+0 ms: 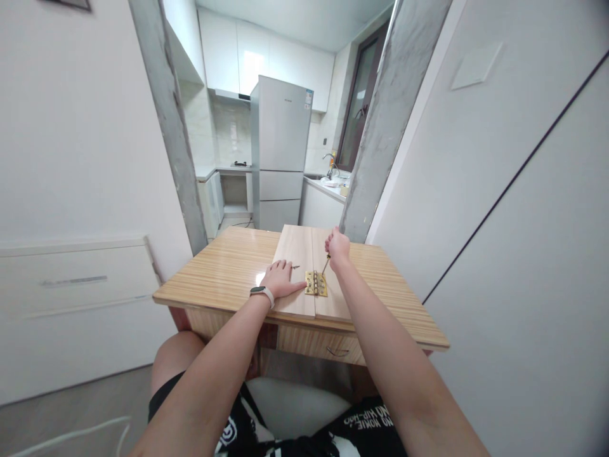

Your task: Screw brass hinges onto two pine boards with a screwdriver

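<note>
The striped light-wood table (380, 279) has free surface on both sides, up to its edges. Two pale wooden boards (304, 254) lie in the middle, joined by a small brass hinge (316, 283). The left hand (280, 279) lies flat and open on the left board, its fingertips just beside the hinge. The right hand (338, 249) has a closed grip on a thin screwdriver (326, 264) pointing at the hinge.

1. The black shirt (361, 422) at the bottom edge carries white lettering, upside down to the camera; it seems to read "NO HOME", though the rest is too small to tell.
2. The fridge (280, 149) has a small brand mark near its top, too blurred to read.
3. A sticker at the fridge's upper right corner is also illegible.
</note>
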{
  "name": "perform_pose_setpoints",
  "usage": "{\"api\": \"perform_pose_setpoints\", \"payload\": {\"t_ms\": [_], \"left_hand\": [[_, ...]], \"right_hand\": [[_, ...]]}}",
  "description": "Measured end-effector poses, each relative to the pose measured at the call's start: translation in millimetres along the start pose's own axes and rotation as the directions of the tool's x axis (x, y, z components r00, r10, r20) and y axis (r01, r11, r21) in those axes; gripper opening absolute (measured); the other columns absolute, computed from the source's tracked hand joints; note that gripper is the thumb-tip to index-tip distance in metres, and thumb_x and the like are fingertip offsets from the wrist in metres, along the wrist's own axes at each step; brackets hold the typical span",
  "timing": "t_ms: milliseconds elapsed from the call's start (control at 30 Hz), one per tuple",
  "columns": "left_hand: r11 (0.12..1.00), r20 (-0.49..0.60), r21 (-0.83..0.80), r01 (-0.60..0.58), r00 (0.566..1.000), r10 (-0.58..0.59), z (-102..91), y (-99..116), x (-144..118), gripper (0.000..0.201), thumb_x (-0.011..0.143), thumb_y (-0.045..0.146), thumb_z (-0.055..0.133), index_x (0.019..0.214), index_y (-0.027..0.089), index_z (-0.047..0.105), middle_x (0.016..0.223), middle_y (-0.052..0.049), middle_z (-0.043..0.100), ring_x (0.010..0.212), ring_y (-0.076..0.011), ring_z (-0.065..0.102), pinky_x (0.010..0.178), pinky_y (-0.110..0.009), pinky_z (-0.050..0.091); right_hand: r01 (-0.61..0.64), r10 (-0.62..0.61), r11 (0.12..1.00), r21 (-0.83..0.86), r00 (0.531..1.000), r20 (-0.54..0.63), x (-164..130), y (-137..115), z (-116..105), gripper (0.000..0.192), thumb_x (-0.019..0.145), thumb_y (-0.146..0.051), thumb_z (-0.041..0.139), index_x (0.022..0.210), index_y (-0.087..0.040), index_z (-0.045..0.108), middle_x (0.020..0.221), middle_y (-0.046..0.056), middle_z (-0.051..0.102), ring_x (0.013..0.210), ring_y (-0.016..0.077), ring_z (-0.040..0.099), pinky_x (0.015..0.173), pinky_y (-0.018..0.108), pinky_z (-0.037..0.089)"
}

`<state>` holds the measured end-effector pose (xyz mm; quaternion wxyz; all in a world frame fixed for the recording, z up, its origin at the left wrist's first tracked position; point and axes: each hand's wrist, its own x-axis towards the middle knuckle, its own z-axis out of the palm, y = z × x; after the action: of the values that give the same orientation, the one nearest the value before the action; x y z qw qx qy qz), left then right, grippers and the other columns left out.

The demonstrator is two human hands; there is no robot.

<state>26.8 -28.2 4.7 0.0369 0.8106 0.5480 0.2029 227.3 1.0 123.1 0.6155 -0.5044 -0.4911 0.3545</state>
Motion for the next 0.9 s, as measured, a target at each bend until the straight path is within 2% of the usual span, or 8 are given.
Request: {"api": "perform_pose_setpoints", "payload": {"t_ms": [133,233,300,367,467,533,667,900], "left_hand": [[1.0,0.001,-0.004,-0.006,1.0,0.006,-0.1,0.1,0.4,0.1,0.079,0.096,0.046,0.148,0.024,0.052,0.153,-0.016,0.053,0.147,-0.0389,0.042,0.122,-0.051,0.033],[1.0,0.006,-0.009,-0.006,1.0,0.006,-0.7,0.7,0.4,0.098,0.079,0.095,0.047,0.148,0.024,0.052,0.153,-0.016,0.054,0.148,-0.0387,0.042,0.122,-0.05,0.032],[1.0,0.009,-0.009,-0.002,1.0,0.002,-1.0,0.8,0.4,0.099,0.079,0.095,0.047,0.148,0.025,0.052,0.154,-0.016,0.053,0.148,-0.0389,0.041,0.122,-0.05,0.032],[1.0,0.012,-0.007,0.005,1.0,-0.004,-1.0,0.7,0.3,0.1,0.079,0.095,0.046,0.149,0.025,0.051,0.155,-0.016,0.052,0.149,-0.0391,0.04,0.122,-0.051,0.032],[1.0,0.014,-0.001,0.01,1.0,-0.01,-0.9,0.5,0.3,0.101,0.078,0.096,0.045,0.149,0.024,0.051,0.156,-0.016,0.051,0.15,-0.0391,0.039,0.122,-0.051,0.032],[1.0,0.011,0.001,0.009,1.0,-0.009,-0.8,0.6,0.3,0.101,0.079,0.097,0.044,0.149,0.024,0.052,0.156,-0.016,0.051,0.149,-0.0389,0.04,0.121,-0.05,0.033],[1.0,0.018,0.003,0.015,1.0,-0.015,-1.5,1.6,0.1,0.099,0.079,0.096,0.046,0.148,0.026,0.051,0.156,-0.015,0.051,0.15,-0.0384,0.039,0.122,-0.05,0.032],[1.0,0.039,-0.017,0.021,0.999,-0.02,-5.2,3.5,-1.0,0.1,0.079,0.095,0.046,0.151,0.026,0.049,0.158,-0.016,0.049,0.151,-0.0396,0.037,0.123,-0.052,0.03]], "right_hand": [[0.012,-0.016,0.999,0.035,0.994,0.108,2.3,4.0,-6.3,0.057,0.101,-0.066,0.044,0.061,-0.027,0.029,0.047,-0.008,0.03,0.042,0.0107,0.032,0.043,0.023,0.032],[0.126,-0.102,0.956,-0.265,0.99,0.101,-0.3,1.2,-15.6,0.058,0.104,-0.063,0.037,0.06,-0.025,0.044,0.054,0.001,0.053,0.054,0.0151,0.053,0.057,0.025,0.045],[0.202,-0.166,0.784,-0.587,0.979,0.116,-4.9,-5.5,-22.1,0.055,0.105,-0.056,0.038,0.067,-0.021,0.058,0.07,0.008,0.069,0.075,0.0202,0.066,0.07,0.027,0.049],[0.222,-0.209,0.516,-0.827,0.969,0.13,-10.8,-15.4,-27.7,0.048,0.104,-0.052,0.042,0.084,-0.019,0.071,0.093,0.013,0.077,0.095,0.0252,0.071,0.083,0.031,0.05],[0.141,-0.185,0.221,-0.965,0.978,0.101,-19.2,-32.3,-33.9,0.056,0.104,-0.057,0.041,0.106,-0.014,0.077,0.109,0.022,0.077,0.109,0.0322,0.072,0.094,0.038,0.05],[0.103,-0.14,0.12,-0.987,0.986,0.086,-22.9,-42.5,-36.9,0.06,0.103,-0.061,0.044,0.112,-0.012,0.078,0.112,0.025,0.076,0.113,0.0347,0.072,0.097,0.041,0.05],[0.092,-0.039,0.049,-0.995,0.995,0.091,-24.6,-55.6,-40.4,0.056,0.1,-0.059,0.051,0.121,-0.013,0.076,0.116,0.025,0.076,0.117,0.0337,0.071,0.097,0.038,0.051],[0.218,0.094,0.001,-0.976,0.972,0.217,-13.0,-62.3,-42.0,0.049,0.1,-0.05,0.052,0.123,-0.014,0.075,0.123,0.023,0.075,0.115,0.0329,0.072,0.091,0.036,0.053]]}}
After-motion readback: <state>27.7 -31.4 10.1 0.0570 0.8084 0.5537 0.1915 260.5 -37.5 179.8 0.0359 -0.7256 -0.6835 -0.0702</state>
